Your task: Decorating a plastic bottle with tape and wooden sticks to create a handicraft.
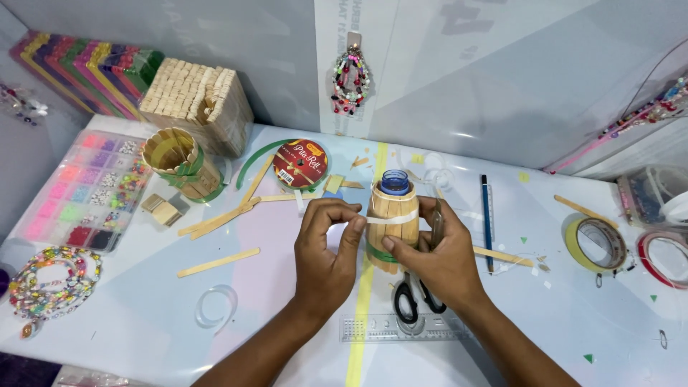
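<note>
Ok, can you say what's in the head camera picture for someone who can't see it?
Two hands wrap white tape around a bottle covered in wooden sticks: the left hand pulls the tape, the right hand steadies the bottle. Scissors, tape rolls and beads lie on the table.

Stick-clad bottle: small clear bottle standing upright at table centre, on a yellow stripe of the tabletop, blue neck open at top. Pale wooden craft sticks stand vertical side by side around its body, forming a barrel-like wall. 1 green band circles the sticks near the base. White tape strip: thin, runs horizontally across the upper part of the sticks, stretched taut out to the left beyond the bottle. Left hand pinches the tape's free end between thumb and forefinger just beside the bottle. Right hand wraps the bottle's right side, fingers on the sticks.
</note>
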